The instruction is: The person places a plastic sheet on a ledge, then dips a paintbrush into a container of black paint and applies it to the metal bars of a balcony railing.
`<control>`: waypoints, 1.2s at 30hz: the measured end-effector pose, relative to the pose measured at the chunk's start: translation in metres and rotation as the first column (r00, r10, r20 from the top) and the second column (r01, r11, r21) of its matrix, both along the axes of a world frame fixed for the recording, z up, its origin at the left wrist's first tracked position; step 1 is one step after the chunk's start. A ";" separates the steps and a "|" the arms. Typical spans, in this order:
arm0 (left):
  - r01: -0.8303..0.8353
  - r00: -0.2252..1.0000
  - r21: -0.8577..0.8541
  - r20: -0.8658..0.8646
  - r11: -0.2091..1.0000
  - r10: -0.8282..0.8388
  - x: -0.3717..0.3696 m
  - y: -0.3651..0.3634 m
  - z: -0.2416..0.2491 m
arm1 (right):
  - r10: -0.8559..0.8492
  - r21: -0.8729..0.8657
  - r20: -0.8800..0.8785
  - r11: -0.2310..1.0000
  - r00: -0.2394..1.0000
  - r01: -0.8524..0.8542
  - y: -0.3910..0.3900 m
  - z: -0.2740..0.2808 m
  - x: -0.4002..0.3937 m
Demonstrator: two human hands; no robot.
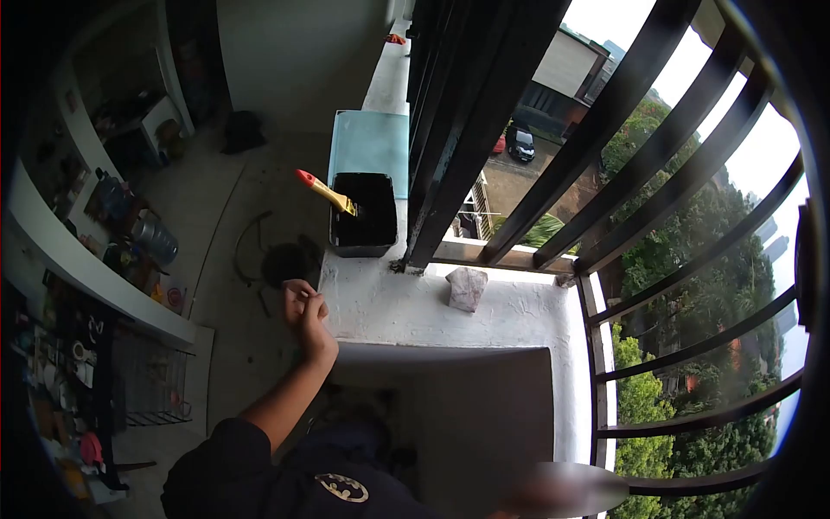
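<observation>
My left hand point(307, 310) is raised beside the left edge of the white ledge, its fingers curled in and nothing visible in them. Ahead of it on the ledge stands a black rectangular tub point(364, 240). A paintbrush point(324, 189) with a yellow, red-tipped handle leans in the tub, bristles down. Under and behind the tub lies a light blue panel or lid point(370, 138). To the right, a crumpled greyish cloth or sponge point(467, 289) rests on the ledge. At the lower right, my right hand point(566, 491) is smeared by blur, so its fingers cannot be made out.
Dark metal window bars point(553, 203) rise along the ledge's right side, with trees and parked cars outside below. At the left is a dim room with a water jug point(154, 238), a wire rack point(158, 387) and clutter. A small orange item point(395, 39) sits at the ledge's far end.
</observation>
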State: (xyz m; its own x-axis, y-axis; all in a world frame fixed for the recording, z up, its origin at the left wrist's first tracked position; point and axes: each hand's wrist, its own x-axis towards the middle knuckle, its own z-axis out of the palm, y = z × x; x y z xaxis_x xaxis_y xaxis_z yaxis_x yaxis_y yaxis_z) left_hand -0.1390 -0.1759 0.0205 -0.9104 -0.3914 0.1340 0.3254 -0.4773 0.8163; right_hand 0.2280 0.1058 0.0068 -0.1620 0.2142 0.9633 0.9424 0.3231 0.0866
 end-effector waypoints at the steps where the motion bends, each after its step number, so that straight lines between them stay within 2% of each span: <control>1: -0.085 0.991 0.118 0.117 0.989 0.072 -0.017 -0.019 0.006 | 0.120 -0.087 -0.039 0.989 0.992 -0.123 0.009 -0.008 -0.007; 3: -0.194 0.970 0.269 0.197 0.943 0.143 -0.069 -0.059 0.005 | 0.339 -0.240 -0.144 0.899 0.930 -0.365 0.021 -0.016 -0.018; 5: -0.014 0.932 0.371 0.342 0.928 -0.123 -0.154 -0.107 -0.034 | 0.403 -0.224 -0.184 0.871 0.897 -0.437 0.020 -0.005 -0.043; 7: 0.263 0.801 0.269 0.474 0.926 -0.365 -0.226 -0.125 -0.047 | 0.503 -0.256 -0.300 0.776 0.811 -0.576 0.015 0.006 -0.059; 9: 0.388 0.785 0.053 0.504 0.920 -0.360 -0.297 -0.115 -0.074 | 0.516 -0.256 -0.311 0.764 0.798 -0.593 0.009 0.012 -0.069; 11: 0.387 0.834 -0.122 0.470 0.914 -0.290 -0.333 -0.089 -0.077 | 0.546 -0.279 -0.303 0.733 0.781 -0.620 0.000 0.018 -0.069; 12: 0.449 0.829 -0.151 0.437 0.881 -0.348 -0.348 -0.078 -0.077 | 0.563 -0.291 -0.294 0.716 0.772 -0.634 -0.002 0.021 -0.068; 13: 0.510 0.791 -0.197 0.489 0.837 -0.367 -0.356 -0.067 -0.067 | 0.564 -0.287 -0.289 0.720 0.774 -0.632 -0.004 0.023 -0.068; 15: 0.472 0.808 -0.266 0.513 0.840 -0.292 -0.350 -0.036 -0.040 | 0.621 -0.313 -0.217 0.686 0.753 -0.656 -0.007 0.023 -0.065; 17: 0.578 0.807 -0.434 0.428 0.691 -0.407 -0.379 -0.030 -0.061 | 0.599 -0.355 -0.196 0.695 0.776 -0.626 -0.009 0.018 -0.062; 19: 0.598 0.801 -0.400 0.313 0.695 -0.510 -0.406 -0.021 -0.093 | 0.537 -0.490 -0.281 0.632 0.795 -0.601 -0.009 0.014 -0.059; 20: 0.518 0.855 -0.379 0.266 0.767 -0.446 -0.426 -0.017 -0.118 | 0.548 -0.488 -0.292 0.619 0.784 -0.615 -0.009 0.016 -0.062; 21: 0.429 0.902 -0.352 0.219 0.832 -0.372 -0.425 -0.012 -0.115 | 0.543 -0.486 -0.291 0.625 0.787 -0.611 -0.008 0.016 -0.062; 24: 0.462 0.886 -0.307 0.190 0.832 -0.422 -0.416 -0.023 -0.088 | 0.543 -0.486 -0.305 0.618 0.783 -0.618 0.000 0.013 -0.068; 26: 0.437 0.898 -0.260 0.174 0.861 -0.404 -0.404 -0.030 -0.062 | 0.536 -0.559 -0.419 0.484 0.733 -0.673 0.001 0.006 -0.072; 27: 0.409 0.910 -0.209 0.158 0.888 -0.382 -0.399 -0.033 -0.053 | 0.531 -0.564 -0.420 0.482 0.736 -0.670 -0.005 0.009 -0.080; 28: 0.316 0.947 -0.199 0.132 0.928 -0.294 -0.398 -0.034 -0.047 | 0.616 -0.544 -0.401 0.436 0.678 -0.717 -0.012 0.015 -0.099; 29: 0.315 0.947 -0.204 0.131 0.927 -0.293 -0.397 -0.040 -0.043 | 0.694 -0.523 -0.381 0.383 0.611 -0.762 -0.019 0.020 -0.116; 30: 0.271 0.962 -0.200 0.064 0.941 -0.264 -0.398 -0.049 -0.038 | 0.694 -0.520 -0.386 0.380 0.608 -0.765 -0.025 0.023 -0.128; 32: 0.199 0.978 -0.143 -0.040 0.970 -0.206 -0.393 -0.062 -0.019 | 0.794 -0.532 -0.352 0.265 0.495 -0.804 -0.036 0.027 -0.149; 33: 0.199 0.977 -0.147 -0.045 0.969 -0.207 -0.391 -0.068 -0.005 | 0.793 -0.528 -0.357 0.264 0.493 -0.807 -0.039 0.027 -0.155; 35: 0.081 0.993 -0.007 -0.085 0.997 -0.082 -0.389 -0.086 0.015 | 0.826 -0.538 -0.357 0.199 0.436 -0.819 -0.045 0.028 -0.162; 36: 0.037 0.993 -0.023 -0.113 0.999 -0.040 -0.391 -0.102 0.021 | 0.838 -0.537 -0.346 0.192 0.422 -0.821 -0.047 0.030 -0.164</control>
